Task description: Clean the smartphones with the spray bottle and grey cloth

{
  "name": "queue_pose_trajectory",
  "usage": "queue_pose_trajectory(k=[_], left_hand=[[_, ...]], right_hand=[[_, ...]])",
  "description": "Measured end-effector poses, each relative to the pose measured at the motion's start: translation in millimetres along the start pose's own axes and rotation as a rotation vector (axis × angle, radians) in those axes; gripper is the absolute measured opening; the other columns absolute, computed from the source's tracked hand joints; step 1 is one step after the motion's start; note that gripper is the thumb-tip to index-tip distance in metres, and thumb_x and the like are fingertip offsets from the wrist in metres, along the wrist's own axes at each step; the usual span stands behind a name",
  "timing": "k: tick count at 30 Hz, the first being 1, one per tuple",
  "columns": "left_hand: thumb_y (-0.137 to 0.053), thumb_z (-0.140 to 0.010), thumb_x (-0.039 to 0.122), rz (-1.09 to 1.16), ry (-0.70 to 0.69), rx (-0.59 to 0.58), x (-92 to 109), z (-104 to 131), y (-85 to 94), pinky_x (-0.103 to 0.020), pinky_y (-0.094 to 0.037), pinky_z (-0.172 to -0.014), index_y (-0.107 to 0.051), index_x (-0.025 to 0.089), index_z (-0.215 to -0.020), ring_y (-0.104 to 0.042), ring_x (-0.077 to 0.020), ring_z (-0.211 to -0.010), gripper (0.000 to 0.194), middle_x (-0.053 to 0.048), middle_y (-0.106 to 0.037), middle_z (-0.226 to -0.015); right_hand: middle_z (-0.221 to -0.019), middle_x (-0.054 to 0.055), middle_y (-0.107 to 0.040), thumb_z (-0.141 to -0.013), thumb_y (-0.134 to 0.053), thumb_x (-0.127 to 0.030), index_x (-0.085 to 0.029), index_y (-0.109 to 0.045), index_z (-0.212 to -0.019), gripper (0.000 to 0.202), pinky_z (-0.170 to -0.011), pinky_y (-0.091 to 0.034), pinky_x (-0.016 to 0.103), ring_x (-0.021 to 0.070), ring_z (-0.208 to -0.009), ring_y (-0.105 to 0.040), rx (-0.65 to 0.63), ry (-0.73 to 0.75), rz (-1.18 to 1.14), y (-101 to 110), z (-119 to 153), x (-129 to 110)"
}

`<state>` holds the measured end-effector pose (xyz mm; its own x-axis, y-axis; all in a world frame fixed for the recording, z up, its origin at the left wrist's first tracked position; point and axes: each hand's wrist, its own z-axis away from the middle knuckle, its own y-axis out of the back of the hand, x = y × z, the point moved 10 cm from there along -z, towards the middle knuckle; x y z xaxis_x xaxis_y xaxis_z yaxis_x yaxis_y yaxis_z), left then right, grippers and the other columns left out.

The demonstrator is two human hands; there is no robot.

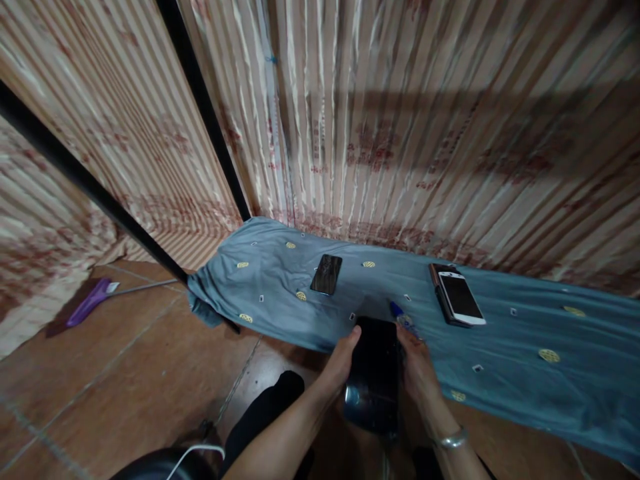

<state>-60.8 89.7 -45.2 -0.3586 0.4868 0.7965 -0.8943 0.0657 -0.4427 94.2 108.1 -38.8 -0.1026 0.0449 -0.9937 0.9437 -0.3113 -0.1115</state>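
Both hands grip a black glossy tablet-like device (375,373) in front of the cloth-covered surface. My left hand (343,360) is closed on its left edge, the thumb on the front. At the right edge my right hand (417,367) is closed too, its fingers partly hidden. Just beyond that hand, a blue-capped tube or pen (397,309) lies on the cloth. Farther back lies a dark phone (327,274) with a reflective face. To the right, a white phone (463,298) with a dark screen overlaps a dark flat case or phone (440,293).
A blue-grey patterned cloth (505,333) covers the long, low surface. Striped curtains (375,120) hang close behind it. Black poles (205,100) rise at the left. A purple broom (90,303) lies on the tiled floor (125,360). A white cable (193,453) curves at the bottom left.
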Motion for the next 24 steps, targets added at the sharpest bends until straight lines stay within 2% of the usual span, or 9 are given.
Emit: queue_pose_trajectory(k=[4,7,9,13,20,24], left_hand=[[-0.060,-0.069,0.069,0.015,0.011,0.030,1.4,1.7,3.8,-0.033,-0.043,-0.069,-0.072,0.013,-0.090,-0.062,-0.0229,-0.073,0.061,-0.008,-0.068,-0.073],[-0.060,-0.069,0.068,0.016,0.015,0.042,-0.4,1.0,7.9,-0.032,-0.041,-0.065,-0.071,0.013,-0.087,-0.060,-0.0201,-0.067,0.059,-0.007,-0.066,-0.072],[-0.060,-0.071,0.067,0.001,0.020,0.054,-2.0,0.2,11.5,-0.030,-0.040,-0.063,-0.071,0.013,-0.085,-0.057,-0.0177,-0.063,0.057,-0.006,-0.065,-0.070],[-0.059,-0.073,0.064,-0.014,-0.002,0.053,-1.2,-2.2,14.8,-0.029,-0.039,-0.062,-0.071,0.013,-0.081,-0.053,-0.0151,-0.059,0.053,-0.004,-0.063,-0.065],[-0.061,-0.073,0.063,0.026,-0.034,0.060,-2.5,-9.5,15.8,-0.029,-0.042,-0.069,-0.070,0.012,-0.089,-0.061,-0.0191,-0.073,0.055,-0.006,-0.069,-0.075],[-0.062,-0.071,0.063,0.091,-0.033,0.082,0.0,-12.1,15.3,-0.029,-0.043,-0.067,-0.070,0.011,-0.089,-0.062,-0.0194,-0.070,0.055,-0.007,-0.069,-0.074]], right_hand=[[-0.095,0.005,-0.074,-0.073,-0.064,-0.038,-0.024,-0.071,-0.095,0.027,-0.088,-0.049,0.042,0.0250,-0.093,-0.066,0.018,0.163,0.275,-1.0,-0.8,-29.9],[-0.104,0.006,-0.071,-0.077,-0.059,-0.035,-0.023,-0.068,-0.087,0.018,-0.091,-0.047,0.041,0.0241,-0.099,-0.064,-0.021,0.251,0.392,-5.9,2.5,-44.5],[-0.108,0.007,-0.070,-0.079,-0.057,-0.035,-0.023,-0.066,-0.083,0.016,-0.093,-0.046,0.041,0.0240,-0.101,-0.063,-0.057,0.268,0.424,-9.7,4.9,-47.6],[-0.112,0.008,-0.068,-0.081,-0.056,-0.033,-0.023,-0.065,-0.088,0.016,-0.095,-0.045,0.042,0.0240,-0.105,-0.062,-0.099,0.280,0.434,-15.9,8.7,-50.5],[-0.115,0.007,-0.066,-0.084,-0.055,-0.032,-0.024,-0.065,-0.102,0.022,-0.099,-0.044,0.044,0.0231,-0.111,-0.060,-0.033,0.409,0.508,-18.8,16.9,-61.3],[-0.118,0.009,-0.065,-0.087,-0.053,-0.033,-0.024,-0.067,-0.098,0.020,-0.096,-0.047,0.044,0.0235,-0.112,-0.059,-0.030,0.507,0.617,-24.1,26.0,-65.5]])
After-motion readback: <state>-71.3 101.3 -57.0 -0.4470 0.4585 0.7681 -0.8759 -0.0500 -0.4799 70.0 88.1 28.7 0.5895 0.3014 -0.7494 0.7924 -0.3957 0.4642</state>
